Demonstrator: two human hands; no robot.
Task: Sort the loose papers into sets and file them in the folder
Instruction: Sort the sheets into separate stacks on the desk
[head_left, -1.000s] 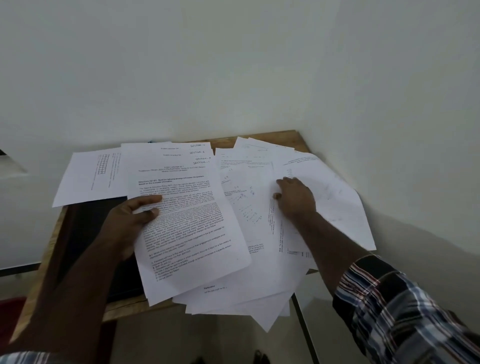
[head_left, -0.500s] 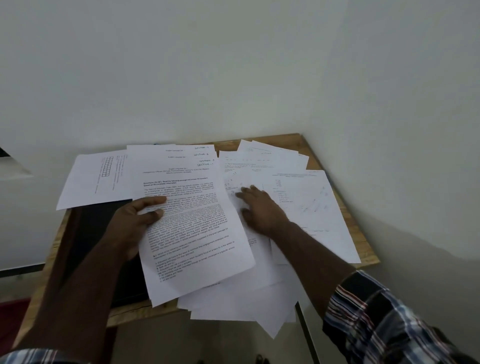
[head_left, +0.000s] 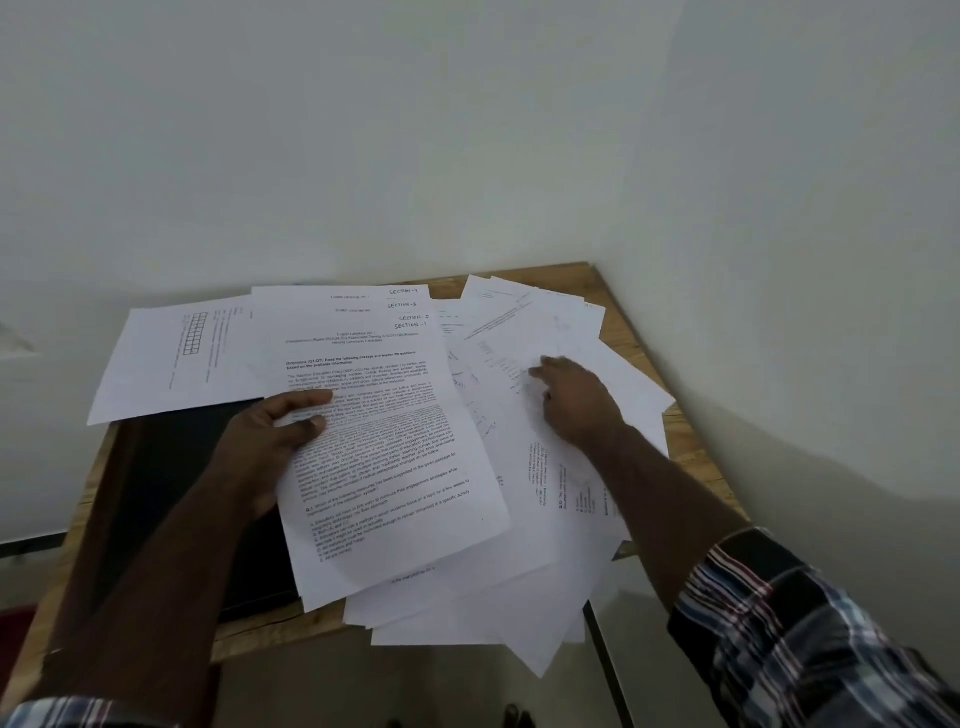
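My left hand (head_left: 270, 436) grips the left edge of a fanned set of printed sheets (head_left: 384, 447) with handwritten section labels at the top right, thumb on top. My right hand (head_left: 576, 400) rests palm down, fingers spread, on loose white papers (head_left: 524, 525) strewn over the right half of the wooden table (head_left: 691, 447). A dark folder (head_left: 171, 478) lies on the table under my left forearm, partly covered by the sheets. One sheet with a small grid (head_left: 182, 353) lies at the back left.
The table stands in a corner between two pale walls (head_left: 779, 208). Several papers (head_left: 540, 654) overhang the table's front edge. A dark metal table leg (head_left: 608, 670) runs down at the front right.
My right hand has slid right and away over the loose papers, shifting the top sheets. My left hand keeps its grip on the fanned set.
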